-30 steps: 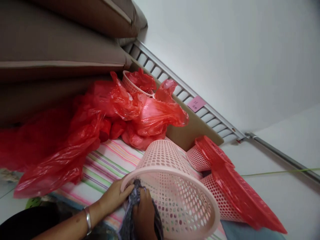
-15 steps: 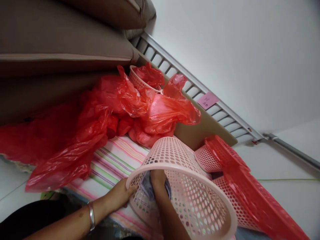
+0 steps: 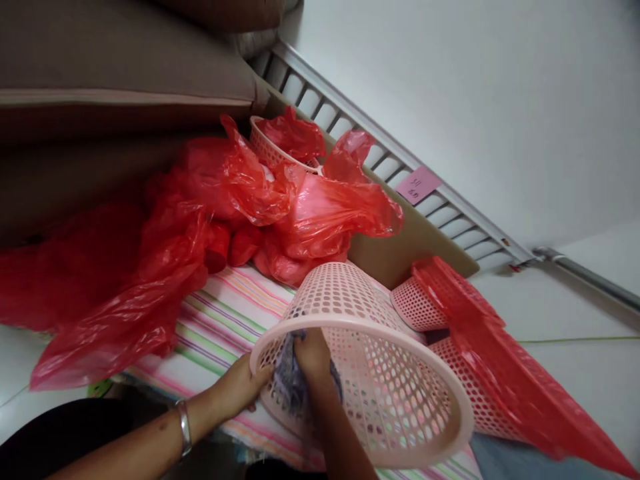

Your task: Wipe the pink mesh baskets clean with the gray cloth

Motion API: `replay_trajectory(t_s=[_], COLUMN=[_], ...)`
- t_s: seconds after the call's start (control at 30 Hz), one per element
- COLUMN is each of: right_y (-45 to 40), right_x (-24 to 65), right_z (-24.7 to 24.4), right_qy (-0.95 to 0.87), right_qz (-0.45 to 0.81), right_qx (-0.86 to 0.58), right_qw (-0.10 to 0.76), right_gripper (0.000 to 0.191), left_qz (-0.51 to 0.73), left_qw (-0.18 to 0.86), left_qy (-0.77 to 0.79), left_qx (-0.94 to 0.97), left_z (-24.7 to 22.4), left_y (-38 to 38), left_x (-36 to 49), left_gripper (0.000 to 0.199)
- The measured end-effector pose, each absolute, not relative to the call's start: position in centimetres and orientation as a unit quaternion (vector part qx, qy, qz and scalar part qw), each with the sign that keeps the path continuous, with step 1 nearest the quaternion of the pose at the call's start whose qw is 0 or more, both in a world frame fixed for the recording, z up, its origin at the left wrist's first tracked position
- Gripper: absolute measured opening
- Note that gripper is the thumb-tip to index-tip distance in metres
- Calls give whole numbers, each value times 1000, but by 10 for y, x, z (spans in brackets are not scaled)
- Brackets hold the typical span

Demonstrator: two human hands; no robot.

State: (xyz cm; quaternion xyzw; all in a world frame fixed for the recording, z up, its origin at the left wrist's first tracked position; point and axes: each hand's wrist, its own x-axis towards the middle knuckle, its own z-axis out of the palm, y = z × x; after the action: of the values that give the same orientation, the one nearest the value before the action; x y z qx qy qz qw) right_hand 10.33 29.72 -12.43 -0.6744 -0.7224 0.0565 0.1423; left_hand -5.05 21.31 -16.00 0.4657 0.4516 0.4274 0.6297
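A pink perforated basket (image 3: 345, 293) lies on its side on a striped cloth (image 3: 225, 320), its mouth facing me. My left hand (image 3: 243, 387) grips the left part of its rim, thumb on the inner side; a silver bracelet is on that wrist. Inside the basket, my right hand (image 3: 313, 357) holds a bunched grey-blue cloth (image 3: 290, 377) against the left wall. Part of that cloth hangs below and behind my right wrist.
Crumpled red plastic bags (image 3: 320, 213) lie beyond the basket and at left. Another pink basket (image 3: 417, 303) is at right beside a red-wrapped stack (image 3: 500, 360). Behind are a metal rail (image 3: 350, 113), a pink note (image 3: 419, 185) and folded brown padding (image 3: 125, 60).
My right hand has come slightly toward the basket's mouth with the cloth, and more of the cloth shows. The view has shifted a little; my left hand keeps its place on the rim.
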Motion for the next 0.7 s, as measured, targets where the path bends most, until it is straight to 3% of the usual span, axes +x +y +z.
replay_trajectory(t_s=[0.2,0.3,0.43,0.57,0.7], right_y=[208,191,222,277,313], right_x=[109,119,135,134,108], right_z=[-135,-120,-86,-83,-114], right_qy=[-790,-795,-755,-683,-700], right_qz=[42,110,179,126,69], right_qx=[-610,-596,-617,-684,-685], right_qw=[57,42,131,223,190], right_gripper=[39,41,32,37,36], left_qz=[425,416,451,499,455], left_qw=[626,636,593,501,547], left_qy=[457,458,426,428,448], left_qx=[468,462,514,563,541], left_z=[-155,-143,-127,-127,-141], left_y=[213,211,213,220,221], left_x=[-50,-54,-68,-77,-68], left_gripper=[52,57,46,35,36])
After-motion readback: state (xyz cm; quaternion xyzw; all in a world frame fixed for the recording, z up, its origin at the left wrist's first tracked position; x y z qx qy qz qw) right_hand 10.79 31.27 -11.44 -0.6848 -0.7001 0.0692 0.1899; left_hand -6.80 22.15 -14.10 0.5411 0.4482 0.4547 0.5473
